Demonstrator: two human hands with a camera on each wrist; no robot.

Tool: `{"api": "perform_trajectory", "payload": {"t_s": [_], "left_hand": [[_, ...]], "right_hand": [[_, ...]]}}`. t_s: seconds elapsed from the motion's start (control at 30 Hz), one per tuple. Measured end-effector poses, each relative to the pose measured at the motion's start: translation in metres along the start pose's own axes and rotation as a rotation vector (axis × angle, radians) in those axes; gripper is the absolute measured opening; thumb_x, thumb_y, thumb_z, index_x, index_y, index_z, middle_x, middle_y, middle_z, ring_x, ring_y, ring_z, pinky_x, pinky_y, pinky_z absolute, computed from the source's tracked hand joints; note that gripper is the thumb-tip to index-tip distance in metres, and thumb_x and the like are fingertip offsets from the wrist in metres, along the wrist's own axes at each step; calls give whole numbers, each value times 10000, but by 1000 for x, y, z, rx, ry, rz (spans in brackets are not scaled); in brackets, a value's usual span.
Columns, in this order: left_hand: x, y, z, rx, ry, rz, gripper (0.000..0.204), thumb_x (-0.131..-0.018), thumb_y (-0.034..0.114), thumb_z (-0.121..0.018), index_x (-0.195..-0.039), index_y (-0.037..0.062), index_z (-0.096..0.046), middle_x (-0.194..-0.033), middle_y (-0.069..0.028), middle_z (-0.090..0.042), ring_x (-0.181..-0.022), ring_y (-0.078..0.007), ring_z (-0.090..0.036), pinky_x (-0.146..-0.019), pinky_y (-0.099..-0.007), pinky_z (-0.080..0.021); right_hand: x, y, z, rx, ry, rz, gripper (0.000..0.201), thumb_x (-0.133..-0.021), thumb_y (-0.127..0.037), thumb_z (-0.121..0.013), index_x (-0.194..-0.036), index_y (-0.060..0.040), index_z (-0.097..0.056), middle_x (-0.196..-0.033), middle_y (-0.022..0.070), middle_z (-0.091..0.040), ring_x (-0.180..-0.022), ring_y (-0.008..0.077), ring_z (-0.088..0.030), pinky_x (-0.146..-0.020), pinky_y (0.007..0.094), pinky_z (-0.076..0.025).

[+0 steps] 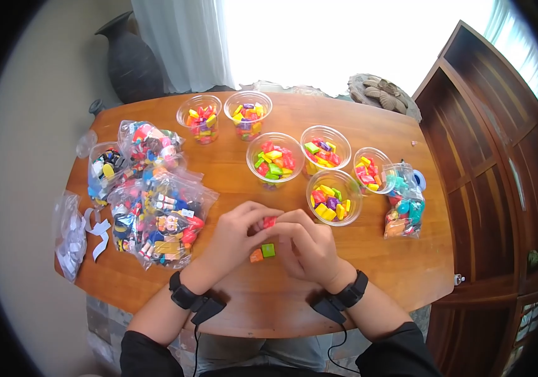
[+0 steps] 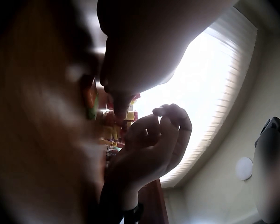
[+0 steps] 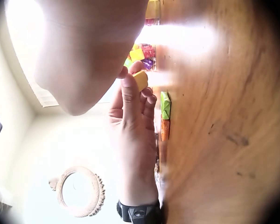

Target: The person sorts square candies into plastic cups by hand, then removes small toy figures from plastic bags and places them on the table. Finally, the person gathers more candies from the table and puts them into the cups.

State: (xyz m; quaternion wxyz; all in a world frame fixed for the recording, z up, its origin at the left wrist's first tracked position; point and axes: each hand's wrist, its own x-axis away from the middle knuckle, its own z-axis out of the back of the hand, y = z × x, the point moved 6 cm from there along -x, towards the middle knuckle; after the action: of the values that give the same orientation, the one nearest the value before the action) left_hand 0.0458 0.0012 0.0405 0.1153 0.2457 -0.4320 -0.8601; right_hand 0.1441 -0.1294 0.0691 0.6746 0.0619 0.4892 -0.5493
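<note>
My left hand (image 1: 234, 235) pinches wrapped candy between thumb and fingers. A red candy (image 1: 269, 222) shows at its fingertips in the head view, and a yellow candy (image 3: 141, 80) in the right wrist view. My right hand (image 1: 310, 245) meets it from the other side, fingers bent and fingertips right at the left thumb; I cannot tell whether they grip a candy. On the table just below both hands lie a green candy (image 1: 268, 250) and an orange candy (image 1: 256, 256), side by side. The left wrist view is dark, with the right hand (image 2: 149, 149) beyond the left.
Several clear plastic cups of mixed candies, including a nearby cup (image 1: 334, 198), stand beyond my hands. Bags of small toys (image 1: 162, 220) and white paper strips (image 1: 98, 232) lie left on the wooden table (image 1: 231, 166). Another filled bag (image 1: 404, 204) sits at the right.
</note>
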Motion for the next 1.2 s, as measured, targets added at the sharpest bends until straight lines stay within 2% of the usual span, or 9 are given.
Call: {"api": "perform_trajectory", "payload": {"t_s": [0.13,0.23,0.5,0.67,0.73,0.77,0.83,0.87,1.2], "left_hand": [[3,-30,-2,484,-24,273,294,-1062,110,-750,-1328,-14,-741,-1206,-85,-792,-1023,-111,-755,-903,-287,-620],[2,-27,-3,699,-173,332,343,-1094,131,-726,-1386,-47,-692,-1297,-102,-774,-1141,-130,-753,-994,-280,-610],[-1,-15,2,835,-194,282,450,-1063,242,-790,-1389,-46,-677,-1316,-102,-759,-1207,-152,-734,-1034,-306,-600],[1,-2,3,929,-223,293,575,-1000,363,-862,-1406,3,-672,-1272,-68,-761,-1177,-142,-710,-1059,-348,-572],[1,12,3,310,-426,220,594,-962,354,-890,-1428,61,-668,-1268,-78,-732,-1179,-194,-682,-1079,-387,-538],[5,8,1,313,-424,224,594,-962,354,-890,-1428,61,-668,-1268,-78,-732,-1179,-194,-682,-1079,-387,-538],[10,17,-5,5,-437,-134,584,-943,322,-892,-1436,102,-670,-1297,-120,-681,-1238,-286,-635,-1095,-431,-506],[11,18,-6,-43,-461,-128,580,-919,302,-898,-1411,91,-675,-1304,-155,-641,-1293,-352,-582,-1106,-450,-500],[13,11,-4,-110,-415,-124,335,-954,144,-792,-1269,62,-715,-1185,-134,-688,-1125,-343,-679,-1025,-430,-560]], "right_hand": [[-5,-1,-2,66,15,-20,396,-852,76,-689,-1233,-29,-674,-1196,154,-718,-778,276,-752,-620,367,-610],[-9,-4,-4,48,3,-26,424,-879,49,-739,-1287,-34,-661,-1245,165,-724,-832,283,-772,-650,368,-625],[-2,4,-5,-13,15,-62,449,-934,16,-810,-1350,-34,-649,-1284,167,-740,-881,308,-788,-687,371,-640],[-1,-15,33,257,272,130,486,-897,47,-821,-1341,-40,-644,-1232,126,-749,-948,292,-756,-806,371,-621],[4,-19,53,422,449,142,459,-913,60,-782,-1333,-52,-632,-1238,112,-685,-1019,279,-688,-908,376,-574],[3,-16,54,419,445,140,459,-913,60,-782,-1333,-52,-632,-1238,112,-685,-1019,279,-688,-908,376,-574],[3,-6,66,459,594,26,388,-953,23,-743,-1312,-54,-617,-1281,135,-587,-1131,284,-595,-1007,394,-512],[2,-4,67,460,593,22,388,-953,23,-743,-1312,-54,-617,-1281,135,-587,-1131,284,-595,-1007,394,-512],[4,4,57,465,493,-74,299,-979,-4,-682,-1263,-38,-593,-1331,183,-511,-1248,317,-512,-1093,442,-443]]}}
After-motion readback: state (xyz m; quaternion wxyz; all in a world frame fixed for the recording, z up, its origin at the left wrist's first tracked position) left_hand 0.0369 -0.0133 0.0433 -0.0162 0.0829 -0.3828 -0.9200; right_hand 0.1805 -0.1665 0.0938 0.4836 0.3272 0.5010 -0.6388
